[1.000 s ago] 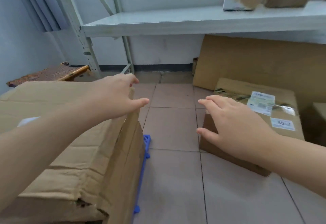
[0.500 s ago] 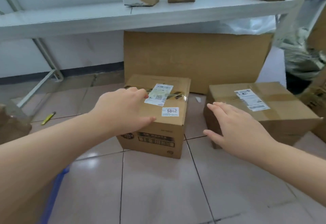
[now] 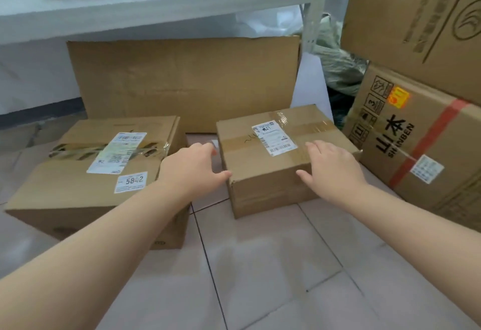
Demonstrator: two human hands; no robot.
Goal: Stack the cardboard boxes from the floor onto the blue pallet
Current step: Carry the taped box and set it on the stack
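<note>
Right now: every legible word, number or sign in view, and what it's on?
"58?2", third digit smudged: small white sticker on the left box.
"SHANBEN" under two large Chinese characters: red-taped box at right.
"3" among the handling symbols: same box.
Shipping labels on the left box, the middle box and the red-taped box: too small or blurred.

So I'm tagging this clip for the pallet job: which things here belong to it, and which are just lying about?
Job:
- small taped box, on the floor between both hands
- box labelled 5842, on the floor
- left hand, open
- right hand, open

Lying about:
- flat cardboard sheet under the shelf
- shelf
- SHANBEN box
</note>
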